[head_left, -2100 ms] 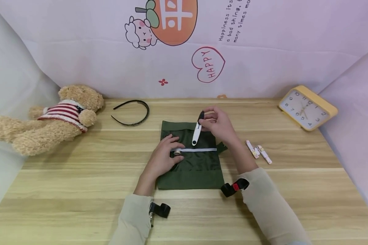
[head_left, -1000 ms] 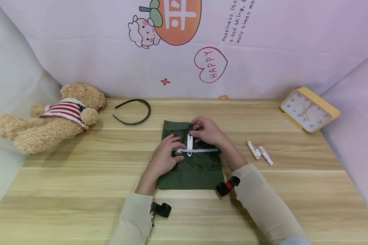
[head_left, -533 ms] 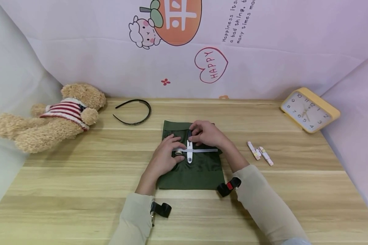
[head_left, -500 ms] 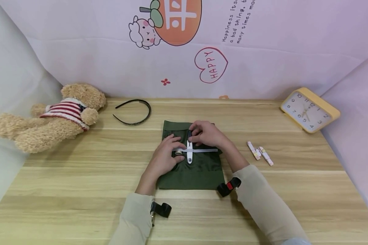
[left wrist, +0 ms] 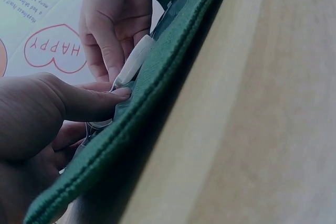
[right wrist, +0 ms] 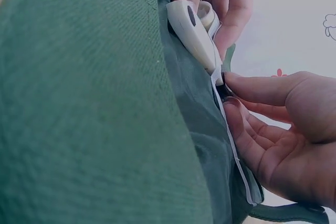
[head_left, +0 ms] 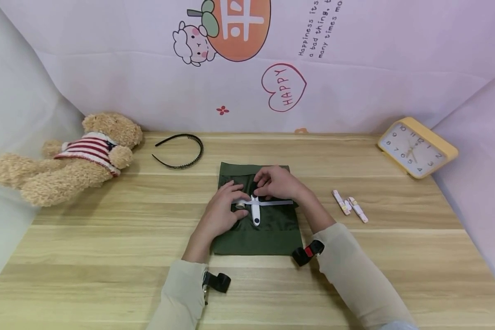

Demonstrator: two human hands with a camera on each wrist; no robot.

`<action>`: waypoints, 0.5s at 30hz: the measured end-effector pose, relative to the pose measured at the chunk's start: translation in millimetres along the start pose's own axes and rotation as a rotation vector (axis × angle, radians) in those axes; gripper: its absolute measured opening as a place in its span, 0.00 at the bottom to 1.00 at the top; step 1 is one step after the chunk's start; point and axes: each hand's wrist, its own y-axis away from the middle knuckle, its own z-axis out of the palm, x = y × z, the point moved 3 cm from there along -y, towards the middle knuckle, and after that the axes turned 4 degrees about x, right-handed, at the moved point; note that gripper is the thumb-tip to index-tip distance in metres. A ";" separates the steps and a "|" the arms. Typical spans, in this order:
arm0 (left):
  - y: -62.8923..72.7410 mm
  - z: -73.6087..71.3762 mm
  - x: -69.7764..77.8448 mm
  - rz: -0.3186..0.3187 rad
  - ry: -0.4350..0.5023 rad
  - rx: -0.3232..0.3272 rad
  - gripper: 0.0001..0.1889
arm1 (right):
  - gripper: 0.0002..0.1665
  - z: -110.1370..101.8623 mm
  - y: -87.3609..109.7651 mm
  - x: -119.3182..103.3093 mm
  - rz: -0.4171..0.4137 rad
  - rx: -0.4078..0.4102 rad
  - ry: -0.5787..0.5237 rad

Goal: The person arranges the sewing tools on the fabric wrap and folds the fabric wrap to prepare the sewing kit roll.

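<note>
An olive-green fabric pouch [head_left: 268, 240] lies spread out, with a narrow white elastic band [head_left: 278, 202] across its middle. A slim white tool with a black end [head_left: 255, 215] passes under the band. My right hand [head_left: 279, 183] pinches its black end between thumb and fingers; its exact kind does not show. My left hand [head_left: 220, 213] rests on the pouch, thumb and forefinger on either side of a small pale roll [head_left: 240, 205] at the band. In the right wrist view, the roll [right wrist: 206, 15] sits right beside the white tool [right wrist: 191, 32].
To the right lie small white patterned pieces [head_left: 348, 205], with a yellow clock [head_left: 416, 147] behind them. A black headband [head_left: 177, 151] is at the back left, beside a teddy bear [head_left: 74, 158]. A printed white cloth [head_left: 346, 101] hangs behind the table.
My right hand has brought the white tool over the pouch, then slid it toward me under the band, so more sticks out on the near side. My left hand stays nearly still.
</note>
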 end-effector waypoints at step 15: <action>0.4 0.1 2.2 -0.004 -0.011 -0.001 0.12 | 0.19 -33.0 28.4 12.1 -0.075 0.173 -0.137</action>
